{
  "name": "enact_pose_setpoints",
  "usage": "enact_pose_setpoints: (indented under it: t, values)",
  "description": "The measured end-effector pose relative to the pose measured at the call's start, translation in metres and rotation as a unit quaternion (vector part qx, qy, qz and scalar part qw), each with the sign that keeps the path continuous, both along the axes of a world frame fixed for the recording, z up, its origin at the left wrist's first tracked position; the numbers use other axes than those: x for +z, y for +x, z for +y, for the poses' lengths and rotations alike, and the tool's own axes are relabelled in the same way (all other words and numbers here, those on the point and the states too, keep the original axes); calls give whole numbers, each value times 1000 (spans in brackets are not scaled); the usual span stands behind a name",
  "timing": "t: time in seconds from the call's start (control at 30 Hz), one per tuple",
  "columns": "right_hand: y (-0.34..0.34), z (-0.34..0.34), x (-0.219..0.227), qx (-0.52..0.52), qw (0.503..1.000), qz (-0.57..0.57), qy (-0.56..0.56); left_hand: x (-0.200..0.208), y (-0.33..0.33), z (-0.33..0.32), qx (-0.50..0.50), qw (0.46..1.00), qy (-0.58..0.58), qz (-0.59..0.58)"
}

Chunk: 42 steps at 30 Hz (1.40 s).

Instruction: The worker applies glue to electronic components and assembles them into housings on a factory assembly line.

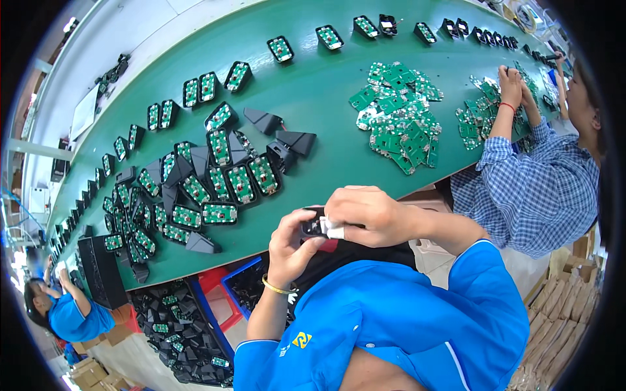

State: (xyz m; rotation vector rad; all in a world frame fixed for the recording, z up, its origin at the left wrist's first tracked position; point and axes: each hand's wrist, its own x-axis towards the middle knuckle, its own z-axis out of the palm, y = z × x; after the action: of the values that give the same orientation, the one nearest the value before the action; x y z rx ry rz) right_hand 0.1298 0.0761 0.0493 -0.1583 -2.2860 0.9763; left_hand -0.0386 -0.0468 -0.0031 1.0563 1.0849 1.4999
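Observation:
My left hand [291,246] and my right hand [366,215] are together in front of my chest, both gripping one small black plastic housing [315,227]. A white-taped finger of the right hand presses on its top. The part's inside is hidden by my fingers. Just beyond my hands, on the green belt [313,91], lies a heap of black housings fitted with green circuit boards [215,186], with a few bare black shells [295,140] at its right side.
A loose pile of green circuit boards [398,114] lies on the belt to the right. A person in a blue checked shirt [531,189] works at another board pile. A blue bin of black parts [179,326] stands under the table. Another worker [65,313] is at lower left.

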Motion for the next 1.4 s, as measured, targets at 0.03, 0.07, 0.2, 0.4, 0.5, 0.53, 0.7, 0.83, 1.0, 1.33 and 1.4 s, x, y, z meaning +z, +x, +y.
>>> enact_pose_setpoints:
  t: [0.03, 0.07, 0.2, 0.4, 0.5, 0.53, 0.7, 0.83, 1.0, 1.33, 1.4]
  values:
    - [0, -1, -1, -14, 999, 18, -34, -2, -1, -1, -2, 1000, 17, 16]
    - [-1, -1, -2, -16, 999, 19, -31, -2, 1, -2, -4, 1000, 20, 16]
    - [-7, -3, -1, -25, 998, 60, 2, -1, 10, 0, 16, 997, -20, -76]
    - [-4, 50, 5, -69, 994, -45, -65, 0, 4, 12, 3, 998, 37, -58]
    - [2, 111, 7, -200, 967, -141, 76, -13, -11, 8, -8, 992, 117, 56]
    - [6, 128, 3, -254, 935, -203, 139, -14, -13, 8, -13, 985, 141, 93]
    - [23, 174, -19, -244, 907, -308, 149, 9, 6, 10, 80, 996, -17, -28]
    - [18, 161, -10, -231, 931, -270, 89, 6, 0, 6, 75, 989, -72, -104]
    - [26, 135, -17, -143, 975, -169, 26, 4, -1, 8, 73, 981, -98, -149]
    - [17, 70, -29, -96, 973, -145, 154, 5, -1, 8, 70, 980, -118, -143]
    - [17, 64, -30, -92, 966, -157, 182, 4, -2, 8, 67, 980, -124, -142]
